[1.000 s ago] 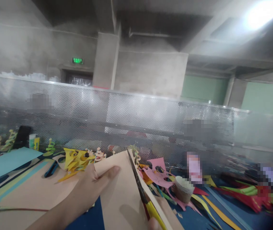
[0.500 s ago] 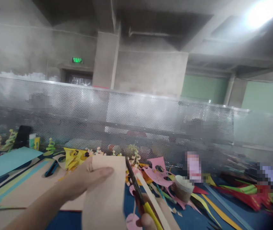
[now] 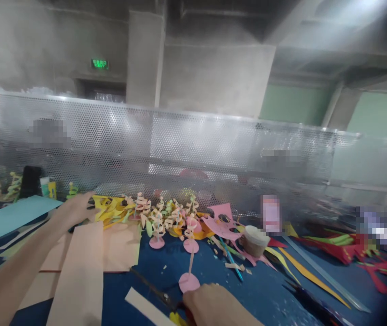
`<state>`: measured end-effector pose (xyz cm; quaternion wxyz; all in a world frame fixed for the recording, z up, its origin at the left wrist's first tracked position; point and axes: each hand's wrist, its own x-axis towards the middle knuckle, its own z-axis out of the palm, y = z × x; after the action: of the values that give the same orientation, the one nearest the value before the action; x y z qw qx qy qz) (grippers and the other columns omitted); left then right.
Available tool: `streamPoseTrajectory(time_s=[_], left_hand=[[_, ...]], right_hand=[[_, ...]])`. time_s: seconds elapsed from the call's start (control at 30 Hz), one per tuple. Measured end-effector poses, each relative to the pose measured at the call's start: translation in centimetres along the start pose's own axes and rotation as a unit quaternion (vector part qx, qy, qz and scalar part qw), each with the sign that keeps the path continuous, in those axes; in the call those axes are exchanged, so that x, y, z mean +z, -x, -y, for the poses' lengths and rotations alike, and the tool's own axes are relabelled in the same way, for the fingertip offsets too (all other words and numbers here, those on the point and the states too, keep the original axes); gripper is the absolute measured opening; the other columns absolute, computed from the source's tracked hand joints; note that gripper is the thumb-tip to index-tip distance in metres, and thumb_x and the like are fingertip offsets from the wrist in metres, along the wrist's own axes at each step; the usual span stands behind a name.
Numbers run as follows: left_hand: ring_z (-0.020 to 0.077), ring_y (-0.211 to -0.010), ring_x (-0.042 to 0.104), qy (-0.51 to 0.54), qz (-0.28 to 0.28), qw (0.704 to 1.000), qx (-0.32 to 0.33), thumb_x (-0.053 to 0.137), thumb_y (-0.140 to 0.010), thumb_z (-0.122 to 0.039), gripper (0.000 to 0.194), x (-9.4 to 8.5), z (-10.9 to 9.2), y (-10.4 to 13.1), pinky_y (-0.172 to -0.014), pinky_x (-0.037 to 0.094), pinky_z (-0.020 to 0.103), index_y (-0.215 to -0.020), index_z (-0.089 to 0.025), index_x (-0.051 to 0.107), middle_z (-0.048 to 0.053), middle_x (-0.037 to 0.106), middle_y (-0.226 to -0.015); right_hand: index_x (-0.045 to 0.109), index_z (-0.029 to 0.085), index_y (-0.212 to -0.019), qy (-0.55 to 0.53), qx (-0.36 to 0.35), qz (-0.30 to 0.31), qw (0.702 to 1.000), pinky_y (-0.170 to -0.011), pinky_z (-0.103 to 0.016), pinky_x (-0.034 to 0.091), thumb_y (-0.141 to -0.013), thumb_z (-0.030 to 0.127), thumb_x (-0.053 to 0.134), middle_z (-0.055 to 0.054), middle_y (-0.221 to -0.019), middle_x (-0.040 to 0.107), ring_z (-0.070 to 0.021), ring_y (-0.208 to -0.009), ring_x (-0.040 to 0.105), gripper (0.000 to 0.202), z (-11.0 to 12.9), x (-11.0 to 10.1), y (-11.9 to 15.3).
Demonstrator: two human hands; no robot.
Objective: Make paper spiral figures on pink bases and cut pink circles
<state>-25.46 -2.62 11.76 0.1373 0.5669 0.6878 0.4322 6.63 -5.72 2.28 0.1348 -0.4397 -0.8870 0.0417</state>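
Note:
My left hand (image 3: 83, 207) is stretched out over the stack of peach paper, beside yellow paper scraps (image 3: 112, 210). Its thumb and fingers look apart, with nothing visible in them. Just below it lies a long peach paper piece (image 3: 79, 276). At the bottom, my right hand (image 3: 215, 304) is closed around scissors (image 3: 166, 296) with yellow handles, their dark blades pointing left over the blue table. A narrow pale paper strip (image 3: 147, 308) lies beside the blades. Close to the right hand sits a pink paper disc (image 3: 189, 283) with a stem.
Several curled paper decorations (image 3: 166, 217) stand at the back middle. To their right are pink scraps (image 3: 222, 222), a roll of tape (image 3: 255, 240) and a blue pencil (image 3: 232, 262). Blue card (image 3: 16, 217) lies left. A perforated metal screen (image 3: 196, 140) closes the far side.
My left hand has let go of the peach paper, now lower on the table, and moved left. My right hand has lowered with the scissors; the narrow strip lies apart from them. The view has tilted down.

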Motion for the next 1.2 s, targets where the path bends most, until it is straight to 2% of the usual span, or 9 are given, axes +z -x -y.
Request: streamPoseTrajectory(time_s=[0.07,0.13,0.27,0.47,0.63,0.73,0.87,1.0,1.2], left_hand=[[0.0205,-0.097,0.055,-0.03,0.042,0.997,0.059,0.049,-0.071,-0.044,0.04,0.8,-3.3,1.7,-0.078,0.037,0.017,-0.096,-0.016,0.064,-0.008,0.068,-0.085],[0.0204,-0.095,0.056,-0.004,0.213,0.969,0.126,0.047,-0.075,-0.044,0.036,2.3,-6.8,4.4,-0.08,0.039,0.023,-0.099,-0.024,0.064,-0.004,0.065,-0.103],[0.0217,-0.094,0.053,-0.044,0.452,0.837,0.304,0.064,-0.066,-0.03,0.043,5.9,-10.6,10.7,-0.082,0.037,0.025,-0.108,-0.028,0.057,0.001,0.059,-0.108],[0.0186,-0.072,0.048,-0.133,0.372,0.863,0.315,0.053,-0.075,-0.021,0.007,9.8,-10.2,13.5,-0.062,0.037,0.025,-0.075,-0.021,0.06,0.003,0.058,-0.078],[0.0092,-0.048,0.032,-0.113,0.45,0.857,0.226,0.057,-0.068,-0.016,0.017,10.1,-9.5,12.0,-0.043,0.021,0.021,-0.053,-0.019,0.05,-0.007,0.036,-0.052],[0.0083,-0.048,0.035,-0.065,0.5,0.845,0.176,0.058,-0.063,-0.013,0.009,9.8,-9.1,11.5,-0.041,0.021,0.018,-0.058,-0.019,0.055,-0.008,0.037,-0.052],[0.0091,-0.049,0.036,-0.034,0.522,0.838,0.157,0.06,-0.067,-0.03,0.012,9.7,-9.1,10.8,-0.041,0.024,0.018,-0.062,-0.019,0.058,-0.006,0.04,-0.053],[0.0108,-0.055,0.04,-0.012,0.478,0.866,0.144,0.038,-0.082,-0.037,0.032,10.2,-9.0,10.0,-0.052,0.032,0.021,-0.058,-0.018,0.048,-0.004,0.043,-0.058],[0.0101,-0.055,0.035,0.011,0.464,0.877,0.125,0.041,-0.074,-0.022,0.015,12.1,-6.7,9.7,-0.05,0.028,0.02,-0.061,-0.018,0.047,-0.006,0.036,-0.058]], right_hand=[[0.065,0.022,-0.065,-0.039,0.019,-0.014,0.999,-0.036,-0.022,0.034,-0.082,0.032,0.045,-0.002,-0.047,0.06,-0.013,-0.038,0.053,0.028,-0.2,-0.5,0.7],[0.065,0.024,-0.068,-0.06,-0.011,0.001,0.998,-0.035,-0.021,0.033,-0.077,0.043,0.05,0.001,-0.047,0.059,-0.012,-0.039,0.051,0.025,-0.2,-1.2,1.1],[0.065,0.024,-0.067,-0.07,-0.055,0.039,0.995,-0.04,-0.02,0.035,-0.072,0.047,0.056,0.003,-0.054,0.062,-0.0116,-0.044,0.052,0.025,0.6,-2.6,1.1],[0.069,0.018,-0.07,0.073,-0.025,0.146,0.986,-0.04,-0.021,0.031,-0.077,0.024,0.051,-0.006,-0.062,0.068,-0.0153,-0.049,0.059,0.02,0.5,-3.9,0.1],[0.071,0.016,-0.063,0.132,0.025,0.179,0.975,-0.037,-0.024,0.025,-0.067,0.035,0.063,-0.009,-0.054,0.066,-0.0185,-0.044,0.055,0.022,-3.2,-5.8,0.9],[0.07,0.021,-0.059,0.111,0.082,0.18,0.974,-0.037,-0.023,0.023,-0.06,0.048,0.066,-0.001,-0.046,0.057,-0.0134,-0.039,0.044,0.027,-6.4,-7.7,2.1],[0.068,0.021,-0.061,0.096,0.182,0.153,0.967,-0.043,-0.024,0.027,-0.058,0.041,0.068,0.0,-0.053,0.057,-0.0144,-0.047,0.047,0.02,-10.5,-9.4,2.9],[0.066,0.016,-0.056,0.11,0.242,0.141,0.954,-0.044,-0.026,0.03,-0.064,0.025,0.06,-0.005,-0.055,0.06,-0.0168,-0.049,0.053,0.013,-13.3,-8.8,2.6],[0.061,0.015,-0.045,0.106,0.29,0.13,0.942,-0.045,-0.027,0.037,-0.062,0.016,0.058,-0.007,-0.048,0.06,-0.022,-0.051,0.06,0.017,-14.5,-6.5,1.4]])
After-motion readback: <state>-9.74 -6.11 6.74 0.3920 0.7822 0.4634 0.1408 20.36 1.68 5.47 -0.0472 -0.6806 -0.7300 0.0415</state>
